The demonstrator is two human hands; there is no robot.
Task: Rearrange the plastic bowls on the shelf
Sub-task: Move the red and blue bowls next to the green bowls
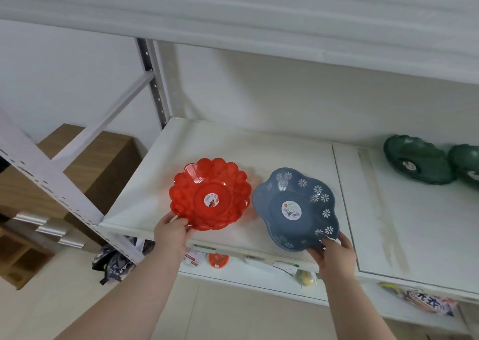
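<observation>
A red scalloped plastic bowl [210, 194] rests on the white shelf [228, 142], left of centre, with a round sticker in its middle. My left hand [172, 229] grips its near rim. Beside it on the right, a blue bowl with white flower cut-outs [296, 209] sits tilted near the shelf's front edge, and my right hand [334, 254] holds its near right rim. The two bowls almost touch. Two dark green bowls [417, 162] lean on the adjoining shelf board at the far right.
An upper shelf board [259, 26] hangs overhead. A slotted metal upright [153, 80] stands at the shelf's back left. Packaged goods [217, 260] lie on the lower shelf. Cardboard boxes [103, 158] stand on the floor to the left.
</observation>
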